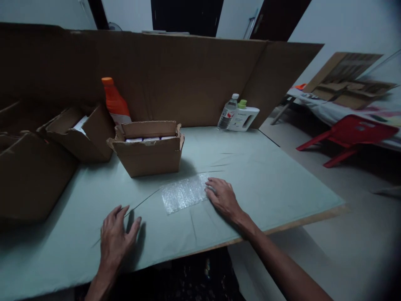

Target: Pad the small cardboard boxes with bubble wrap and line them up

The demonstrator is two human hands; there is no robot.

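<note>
Bubble wrap (184,193), a small clear sheet, lies flat on the pale green cloth covering the table (266,179), just in front of an open cardboard box (148,150). The right hand (223,196) rests palm down on the right end of the sheet, fingers spread and flat, gripping nothing. The left hand (116,236) lies well apart from it, nearer the table's front edge, palm down on the bare cloth with the fingers loosely spread, also empty; it does not touch the sheet. The two hands are thus separate, one at each side of the working space. The open box holds a row of white items whose tops show just under the flaps; what they are cannot be told. Behind the box stands an orange bottle (115,101) with an orange cap. To the left sit more open cartons (78,131), one with something white inside. A tall sheet of brown cardboard (188,79) stands upright along the far side of the table as a screen. At its right end, near the table's far corner, a clear water bottle (228,112) stands just beside a white jug (244,117) with a green cap. Off the table to the right a red plastic chair (351,136) lies tipped on the floor.
</note>
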